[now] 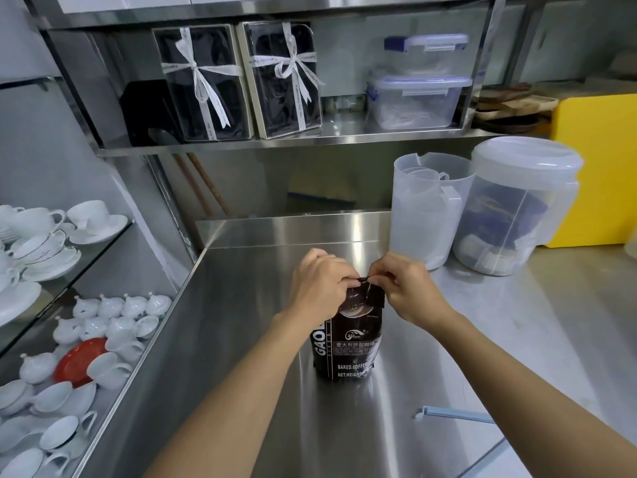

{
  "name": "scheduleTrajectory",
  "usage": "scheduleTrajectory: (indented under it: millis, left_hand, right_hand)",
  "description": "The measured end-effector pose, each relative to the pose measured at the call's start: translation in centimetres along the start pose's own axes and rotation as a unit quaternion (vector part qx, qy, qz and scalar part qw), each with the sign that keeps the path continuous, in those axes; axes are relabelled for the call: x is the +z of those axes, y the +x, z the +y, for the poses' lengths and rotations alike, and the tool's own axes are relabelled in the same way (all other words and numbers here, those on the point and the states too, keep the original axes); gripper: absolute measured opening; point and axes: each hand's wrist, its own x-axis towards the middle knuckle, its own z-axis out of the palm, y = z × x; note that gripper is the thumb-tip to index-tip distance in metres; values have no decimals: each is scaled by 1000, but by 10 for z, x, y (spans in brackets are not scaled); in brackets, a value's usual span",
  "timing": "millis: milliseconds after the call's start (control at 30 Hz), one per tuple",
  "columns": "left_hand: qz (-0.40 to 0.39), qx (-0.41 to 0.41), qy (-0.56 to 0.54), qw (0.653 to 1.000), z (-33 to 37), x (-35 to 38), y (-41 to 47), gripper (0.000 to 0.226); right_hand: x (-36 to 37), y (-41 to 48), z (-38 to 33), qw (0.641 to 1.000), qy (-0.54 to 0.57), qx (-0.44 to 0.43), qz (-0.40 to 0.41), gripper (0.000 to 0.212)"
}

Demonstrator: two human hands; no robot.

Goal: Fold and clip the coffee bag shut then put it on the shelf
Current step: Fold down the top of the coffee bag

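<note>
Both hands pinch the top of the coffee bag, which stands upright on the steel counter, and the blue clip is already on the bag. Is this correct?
Not quite. The head view shows the blue clip lying on the counter, right of the coffee bag. The rest is correct.

Steel counter carries the lot. The black coffee bag stands upright on it, right below the fingers. A pale blue clip lies flat, well off to the right and nearer than the fingertips. Beyond them, further right, two translucent plastic jugs stand side by side.
</note>
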Motion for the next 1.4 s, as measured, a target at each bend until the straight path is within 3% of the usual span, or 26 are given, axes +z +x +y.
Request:
scheduleTrajectory:
  millis: [433,600,867,1133,1300,1400]
  left_hand:
    - [24,-62,31,997,-28,-19,-12,13]
    - [-57,-20,61,996,-17,-27,2,13]
    - [-44,18,8,999,2,-10,10,12]
    - [-64,29,28,997,4,-6,13,6]
    - [-65,14,13,998,2,0,16,4]
    - [-64,6,7,998,1,2,17,5]
  right_hand:
    - [7,4,1,1000,9,1,19,7]
    - [0,5,2,998,48,36,2,6]
    - [-10,8,-1,999,33,15,-40,8]
    - [-3,5,3,999,36,17,4,5]
    - [-12,-1,9,996,70,54,16,34]
    - [-19,-12,21,994,54,73,65,31]
